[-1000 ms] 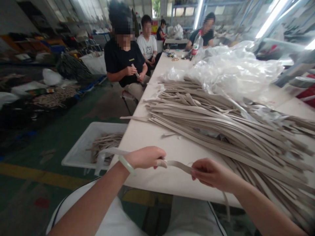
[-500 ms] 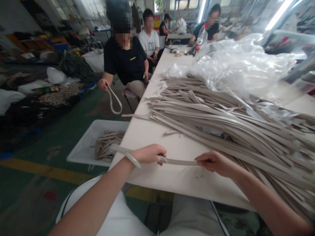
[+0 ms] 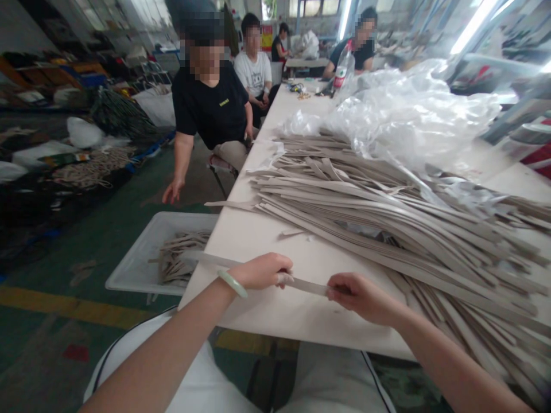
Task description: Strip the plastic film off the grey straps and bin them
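A flat beige strip (image 3: 310,286) stretches between my two hands above the near end of the table (image 3: 241,235). My left hand (image 3: 266,271), with a pale green bangle at the wrist, is closed on the strip, whose other end trails out leftward past the table edge. My right hand (image 3: 355,293) pinches the strip's right part between thumb and fingers. Just beyond and to the right lies a large pile of similar beige strips (image 3: 344,201). The tip in my right fingers is hidden.
Left of the table stands a white plastic tub (image 3: 138,258) holding more strips. Clear plastic sheeting (image 3: 400,109) covers the far part of the pile. A bottle (image 3: 342,71) stands farther back. A co-worker in a black shirt (image 3: 215,103) sits at the table's left side.
My right hand has moved slightly left, nearer my left hand. The co-worker's hand has dropped lower, and the strip loop it held is gone from it. The view has shifted slightly.
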Motion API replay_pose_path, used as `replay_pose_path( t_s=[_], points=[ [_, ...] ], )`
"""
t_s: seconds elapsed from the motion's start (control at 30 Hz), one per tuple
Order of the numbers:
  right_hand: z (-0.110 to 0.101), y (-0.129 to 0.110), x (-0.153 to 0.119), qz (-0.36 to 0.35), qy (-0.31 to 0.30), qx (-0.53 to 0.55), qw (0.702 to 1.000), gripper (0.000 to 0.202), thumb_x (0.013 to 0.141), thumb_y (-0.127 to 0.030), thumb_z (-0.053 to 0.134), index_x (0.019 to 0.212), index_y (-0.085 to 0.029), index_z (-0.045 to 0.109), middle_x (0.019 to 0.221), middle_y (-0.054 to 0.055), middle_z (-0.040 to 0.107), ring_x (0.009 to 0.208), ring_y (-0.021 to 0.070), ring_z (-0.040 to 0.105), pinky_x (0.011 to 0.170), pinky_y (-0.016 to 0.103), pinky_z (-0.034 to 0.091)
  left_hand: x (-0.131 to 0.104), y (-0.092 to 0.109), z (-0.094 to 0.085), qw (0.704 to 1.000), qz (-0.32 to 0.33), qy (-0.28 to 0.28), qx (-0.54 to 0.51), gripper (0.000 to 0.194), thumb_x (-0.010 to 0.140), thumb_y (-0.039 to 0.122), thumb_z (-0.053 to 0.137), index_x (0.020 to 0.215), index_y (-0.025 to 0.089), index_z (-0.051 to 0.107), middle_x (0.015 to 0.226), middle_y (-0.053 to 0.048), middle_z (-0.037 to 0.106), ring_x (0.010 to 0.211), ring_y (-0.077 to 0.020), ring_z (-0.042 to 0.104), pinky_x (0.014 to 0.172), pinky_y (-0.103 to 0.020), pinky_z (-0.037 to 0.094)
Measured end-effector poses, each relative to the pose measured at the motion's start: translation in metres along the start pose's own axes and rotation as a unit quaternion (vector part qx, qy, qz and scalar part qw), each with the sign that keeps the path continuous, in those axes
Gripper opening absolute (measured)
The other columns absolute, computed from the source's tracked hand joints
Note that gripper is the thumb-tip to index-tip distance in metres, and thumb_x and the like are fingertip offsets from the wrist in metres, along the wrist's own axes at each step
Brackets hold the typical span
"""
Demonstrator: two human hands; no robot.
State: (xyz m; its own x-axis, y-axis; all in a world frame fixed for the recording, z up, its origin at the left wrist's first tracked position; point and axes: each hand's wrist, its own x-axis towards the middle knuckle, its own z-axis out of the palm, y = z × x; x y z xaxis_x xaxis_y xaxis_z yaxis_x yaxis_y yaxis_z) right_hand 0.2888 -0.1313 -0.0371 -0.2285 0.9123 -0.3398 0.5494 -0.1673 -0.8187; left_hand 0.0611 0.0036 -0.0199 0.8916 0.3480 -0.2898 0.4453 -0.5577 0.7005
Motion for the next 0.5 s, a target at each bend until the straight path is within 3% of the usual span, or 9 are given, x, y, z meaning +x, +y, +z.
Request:
replay_pose_path(
  t_s=[0.13, 0.33, 0.5],
  points=[
    [0.007, -0.014, 0.008, -0.034, 0.006, -0.061, 0.998, 0.019, 0.085, -0.029, 0.049, 0.073, -0.017, 0.058, 0.06, -0.002, 0.05, 0.055, 0.0103, 0.041, 0.051, 0.022, 0.027, 0.004, 0.008, 0.01, 0.999, 0.029, -0.017, -0.009, 0.012, 0.081, 0.019, 0.057, 0.071, 0.015, 0.062, 0.071, -0.003, 0.066, 0.068, -0.0131, 0.059, 0.062, -0.021, 0.038],
    [-0.014, 0.005, -0.015, 0.012, 0.002, -0.14, 0.99, 0.022, 0.085, -0.024, 0.046, 0.067, -0.018, 0.057, 0.06, 0.0, 0.054, 0.055, 0.0124, 0.045, 0.053, 0.024, 0.029, -0.001, -0.001, 0.002, 0.999, -0.022, 0.006, 0.026, 0.016, 0.083, 0.023, 0.057, 0.07, 0.015, 0.061, 0.067, -0.003, 0.065, 0.064, -0.0131, 0.059, 0.059, -0.021, 0.037],
    [0.015, -0.003, -0.003, -0.052, 0.011, -0.103, 0.993, 0.018, 0.081, -0.013, 0.041, 0.072, -0.018, 0.057, 0.07, 0.002, 0.06, 0.064, 0.0138, 0.052, 0.059, 0.023, 0.035, 0.026, 0.025, 0.032, 0.996, 0.036, 0.001, 0.078, 0.014, 0.085, 0.026, 0.057, 0.076, 0.017, 0.062, 0.076, -0.004, 0.068, 0.073, -0.0165, 0.061, 0.062, -0.023, 0.038]
  ],
)
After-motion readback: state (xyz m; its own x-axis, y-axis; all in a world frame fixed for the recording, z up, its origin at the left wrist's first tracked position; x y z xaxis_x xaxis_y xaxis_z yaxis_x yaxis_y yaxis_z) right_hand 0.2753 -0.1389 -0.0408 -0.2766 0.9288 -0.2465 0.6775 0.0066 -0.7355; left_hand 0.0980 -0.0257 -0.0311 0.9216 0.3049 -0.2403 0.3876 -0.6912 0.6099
